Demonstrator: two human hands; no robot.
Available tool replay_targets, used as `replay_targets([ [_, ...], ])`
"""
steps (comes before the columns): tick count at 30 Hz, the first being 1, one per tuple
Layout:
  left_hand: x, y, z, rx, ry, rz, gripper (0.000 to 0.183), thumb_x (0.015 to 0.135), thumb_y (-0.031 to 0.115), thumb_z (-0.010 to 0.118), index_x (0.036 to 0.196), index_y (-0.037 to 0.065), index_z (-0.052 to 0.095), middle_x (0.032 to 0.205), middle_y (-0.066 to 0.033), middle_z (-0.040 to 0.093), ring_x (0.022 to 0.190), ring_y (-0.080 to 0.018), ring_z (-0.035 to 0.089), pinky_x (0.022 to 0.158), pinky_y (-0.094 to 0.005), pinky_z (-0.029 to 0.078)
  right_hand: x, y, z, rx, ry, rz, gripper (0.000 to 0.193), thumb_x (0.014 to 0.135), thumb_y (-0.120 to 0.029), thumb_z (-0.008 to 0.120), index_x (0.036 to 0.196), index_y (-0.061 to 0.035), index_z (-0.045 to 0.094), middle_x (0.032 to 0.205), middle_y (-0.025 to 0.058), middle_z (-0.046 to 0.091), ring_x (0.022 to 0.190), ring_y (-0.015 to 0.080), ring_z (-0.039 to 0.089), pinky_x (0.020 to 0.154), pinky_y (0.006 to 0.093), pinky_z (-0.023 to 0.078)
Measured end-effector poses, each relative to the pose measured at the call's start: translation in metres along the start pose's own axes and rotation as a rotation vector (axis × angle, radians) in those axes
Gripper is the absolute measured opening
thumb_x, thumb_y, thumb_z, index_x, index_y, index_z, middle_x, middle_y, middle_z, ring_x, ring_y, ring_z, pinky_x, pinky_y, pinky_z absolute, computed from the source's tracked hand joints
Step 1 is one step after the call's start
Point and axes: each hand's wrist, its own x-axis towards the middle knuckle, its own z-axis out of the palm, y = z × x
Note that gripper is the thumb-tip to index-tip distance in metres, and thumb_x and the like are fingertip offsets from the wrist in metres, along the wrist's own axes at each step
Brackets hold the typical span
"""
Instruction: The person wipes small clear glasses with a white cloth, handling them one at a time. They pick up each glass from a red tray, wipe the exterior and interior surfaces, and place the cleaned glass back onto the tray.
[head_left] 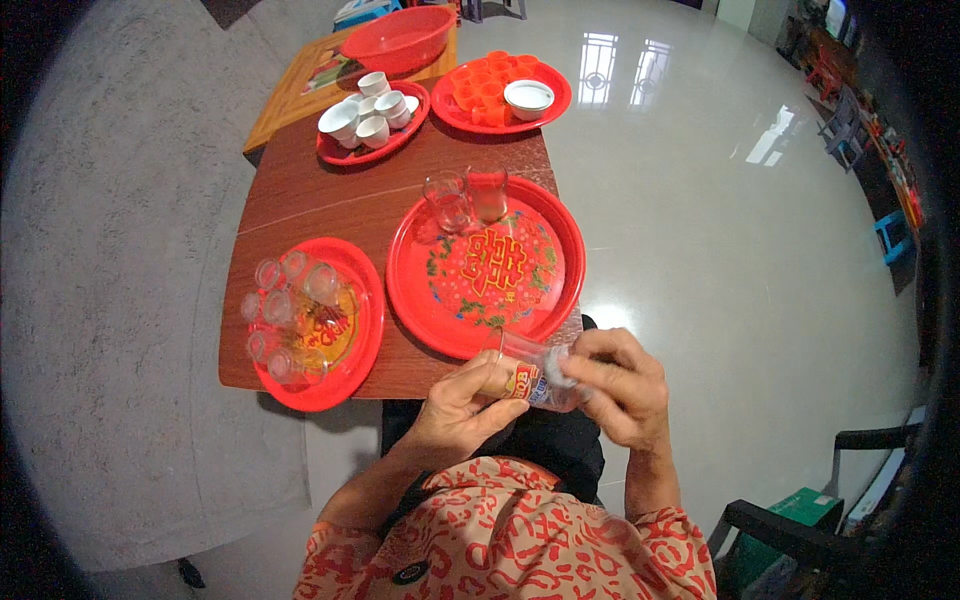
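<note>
Above my lap, near the table's front edge, my left hand [462, 402] is wrapped round a clear drinking glass [537, 392] with a coloured printed label. The glass lies tilted on its side. My right hand [628, 388] pinches a small greyish-white wad [557, 366] against the glass; whether it is cloth or a scrubber I cannot tell. Just beyond my hands sits a large round red tray [405, 305] with a flowered pattern. Two clear glasses, one a tumbler [447, 208] and the other a straight glass [488, 196], stand at its far side.
Left, a red tray [373, 345] carries several small glasses [279, 306]. Farther back are a red tray [424, 98] with white cups [372, 131] and another [560, 92] with orange cups [495, 72] and a white bowl [529, 97]. A red basin [400, 42] stands behind. A dark chair [790, 535] is lower right.
</note>
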Motion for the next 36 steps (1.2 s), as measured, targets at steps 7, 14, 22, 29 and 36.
replay_targets([
  [7,-0.003,0.001,0.002,-0.179,-0.003,-0.224,0.017,0.085,0.0,0.064,0.102,-0.001,0.061,0.107,-0.0115,0.062,0.101,-0.0184,0.058,0.09,-0.0327,0.045,0.005,-0.02,0.01,-0.326,-0.098,-0.195,0.039,0.065,-0.007,0.076,0.104,-0.008,0.069,0.093,0.0057,0.062,0.066,0.0201,0.055,0.053,0.0308,0.042],
  [14,-0.001,0.002,0.001,0.037,-0.001,-0.028,0.013,0.08,0.005,0.072,0.089,-0.001,0.065,0.103,-0.0114,0.064,0.103,-0.021,0.058,0.093,-0.0368,0.043,0.021,-0.01,0.007,-0.093,-0.128,-0.127,0.033,0.072,-0.003,0.071,0.104,-0.0051,0.068,0.09,0.0083,0.061,0.072,0.0222,0.058,0.062,0.0322,0.045],
  [22,-0.002,-0.006,-0.007,0.157,-0.068,0.136,0.02,0.077,-0.004,0.071,0.096,-0.001,0.065,0.119,-0.0124,0.058,0.112,-0.0212,0.055,0.093,-0.0356,0.044,0.026,-0.01,0.009,-0.112,-0.139,-0.113,0.034,0.069,-0.002,0.069,0.103,-0.0045,0.069,0.091,0.0086,0.062,0.075,0.0217,0.058,0.064,0.034,0.045],
  [29,0.004,-0.001,-0.002,0.191,-0.052,0.13,0.023,0.076,0.004,0.073,0.098,0.0,0.066,0.11,-0.0136,0.06,0.109,-0.0289,0.055,0.098,-0.0416,0.039,0.024,-0.018,0.016,-0.227,-0.131,-0.239,0.036,0.067,-0.003,0.072,0.102,-0.0068,0.07,0.094,0.007,0.064,0.07,0.021,0.055,0.057,0.0314,0.042],
  [36,0.003,-0.002,-0.011,0.386,-0.107,0.343,0.02,0.072,0.005,0.076,0.089,0.001,0.065,0.103,-0.0119,0.061,0.106,-0.0286,0.056,0.096,-0.0426,0.04,0.036,-0.002,0.02,0.111,-0.204,0.051,0.025,0.077,-0.003,0.067,0.101,-0.0007,0.067,0.091,0.0124,0.063,0.077,0.0244,0.06,0.066,0.0335,0.048],
])
